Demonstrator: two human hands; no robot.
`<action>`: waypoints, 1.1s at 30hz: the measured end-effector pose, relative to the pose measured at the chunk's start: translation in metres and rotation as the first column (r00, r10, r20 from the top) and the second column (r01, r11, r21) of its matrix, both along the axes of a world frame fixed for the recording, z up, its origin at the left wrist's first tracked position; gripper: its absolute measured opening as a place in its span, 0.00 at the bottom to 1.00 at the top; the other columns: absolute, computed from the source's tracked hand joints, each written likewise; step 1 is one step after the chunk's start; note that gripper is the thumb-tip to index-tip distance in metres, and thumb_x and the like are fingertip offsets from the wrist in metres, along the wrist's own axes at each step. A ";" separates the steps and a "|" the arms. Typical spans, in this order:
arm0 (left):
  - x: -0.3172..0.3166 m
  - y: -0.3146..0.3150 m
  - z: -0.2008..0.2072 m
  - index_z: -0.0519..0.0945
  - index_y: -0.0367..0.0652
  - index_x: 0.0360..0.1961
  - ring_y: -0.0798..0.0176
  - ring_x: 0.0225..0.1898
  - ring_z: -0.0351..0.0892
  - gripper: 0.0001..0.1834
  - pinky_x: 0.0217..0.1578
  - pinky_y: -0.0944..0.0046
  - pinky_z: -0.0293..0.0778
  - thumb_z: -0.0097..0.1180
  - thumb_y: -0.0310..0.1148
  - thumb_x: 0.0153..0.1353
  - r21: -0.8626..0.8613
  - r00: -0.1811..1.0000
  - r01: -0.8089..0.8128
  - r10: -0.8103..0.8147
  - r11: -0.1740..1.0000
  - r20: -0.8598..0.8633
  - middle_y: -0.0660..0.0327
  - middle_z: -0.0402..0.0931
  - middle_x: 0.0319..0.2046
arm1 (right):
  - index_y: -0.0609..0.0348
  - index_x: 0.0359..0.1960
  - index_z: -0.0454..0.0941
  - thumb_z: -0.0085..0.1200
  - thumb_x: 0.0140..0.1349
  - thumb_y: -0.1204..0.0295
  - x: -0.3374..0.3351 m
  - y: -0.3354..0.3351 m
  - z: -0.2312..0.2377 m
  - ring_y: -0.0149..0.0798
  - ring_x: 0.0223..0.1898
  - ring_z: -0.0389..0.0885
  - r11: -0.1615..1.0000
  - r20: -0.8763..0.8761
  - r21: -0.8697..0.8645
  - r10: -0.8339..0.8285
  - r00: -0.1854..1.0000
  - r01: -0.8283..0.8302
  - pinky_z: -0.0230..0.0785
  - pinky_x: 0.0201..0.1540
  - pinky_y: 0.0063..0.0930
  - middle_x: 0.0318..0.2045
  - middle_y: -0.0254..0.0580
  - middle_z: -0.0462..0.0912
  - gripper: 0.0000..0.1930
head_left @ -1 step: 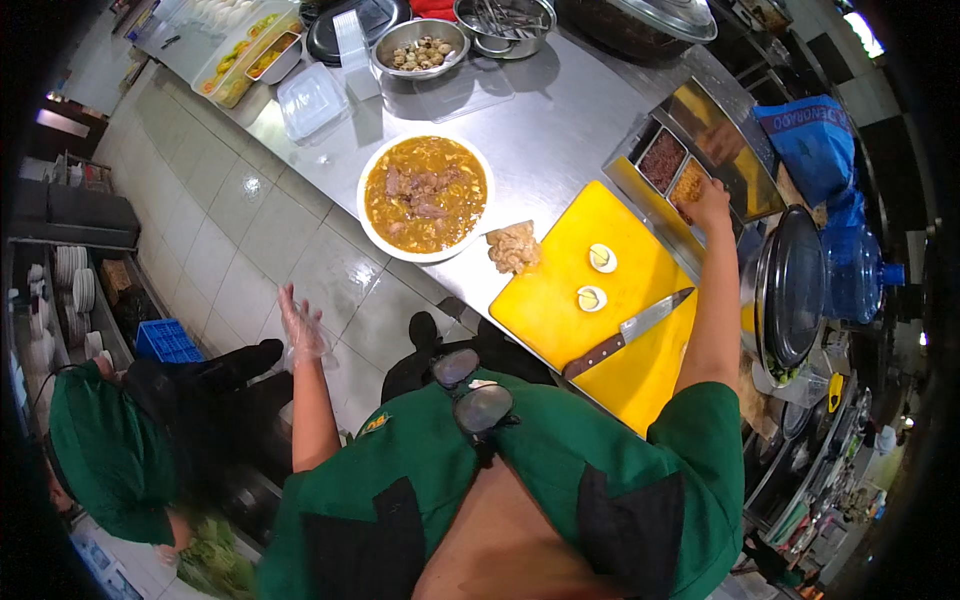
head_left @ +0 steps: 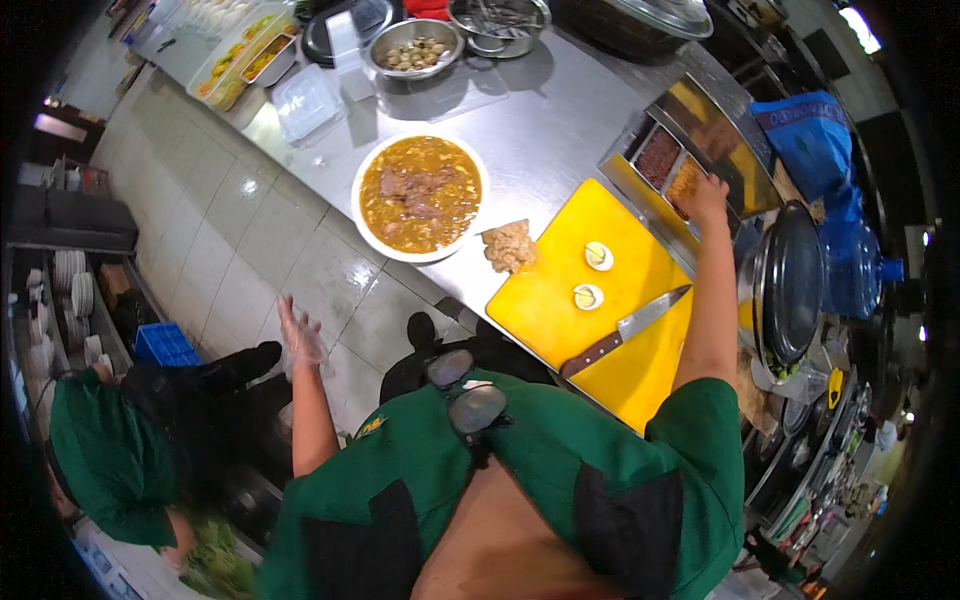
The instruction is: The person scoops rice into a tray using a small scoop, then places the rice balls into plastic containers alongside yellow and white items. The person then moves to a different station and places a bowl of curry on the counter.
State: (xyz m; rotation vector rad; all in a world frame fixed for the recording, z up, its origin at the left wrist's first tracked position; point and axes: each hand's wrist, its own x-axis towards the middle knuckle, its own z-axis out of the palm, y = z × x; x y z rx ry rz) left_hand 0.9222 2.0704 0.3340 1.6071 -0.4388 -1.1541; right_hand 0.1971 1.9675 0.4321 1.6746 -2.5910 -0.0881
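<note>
My left hand, in a clear plastic glove, is raised over the floor with its fingers apart and nothing in it. On the right, my right hand reaches into a metal topping box, its fingers curled into golden-orange crumbly bits. Its fingertips are hidden. Dark reddish bits fill the compartment beside them. Two egg halves and a knife with a brown handle lie on the yellow cutting board. Left of it stands a white bowl of brown soup topped with meat pieces.
A bag of light-brown pieces sits against the board's left corner. Farther back are a steel bowl of small eggs, a utensil pot and clear plastic containers. A black-lidded pot stands right. Another person works at left.
The whole view has shifted slightly. My right hand stays in the topping box and my left hand stays raised and apart-fingered.
</note>
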 end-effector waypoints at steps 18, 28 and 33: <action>0.106 0.196 -0.135 0.75 0.48 0.51 0.59 0.33 0.72 0.30 0.30 0.52 0.68 0.52 0.58 0.55 0.644 0.962 0.186 -0.270 0.742 0.034 0.60 0.75 0.39 | 0.57 0.37 0.83 0.63 0.46 0.73 -0.028 -0.024 0.013 0.40 0.33 0.82 0.949 0.513 -0.244 -0.046 0.857 0.197 0.74 0.38 0.31 0.32 0.48 0.83 0.13; 0.103 0.154 -0.139 0.72 0.41 0.56 0.56 0.53 0.70 0.31 0.53 0.58 0.64 0.53 0.50 0.55 0.614 0.915 0.296 -0.401 0.731 0.037 0.55 0.72 0.54 | 0.63 0.37 0.82 0.59 0.52 0.73 0.299 -0.057 0.059 0.29 0.25 0.80 0.865 0.795 -0.410 0.495 0.351 -0.289 0.73 0.30 0.23 0.28 0.42 0.84 0.10; 0.110 0.158 -0.139 0.71 0.37 0.56 0.55 0.53 0.70 0.33 0.55 0.60 0.62 0.53 0.49 0.55 0.540 0.857 0.358 -0.497 0.762 0.134 0.53 0.73 0.52 | 0.53 0.35 0.84 0.58 0.48 0.73 0.394 -0.062 0.059 0.45 0.31 0.82 0.705 0.652 -0.324 0.650 0.391 -0.631 0.74 0.38 0.32 0.31 0.48 0.83 0.11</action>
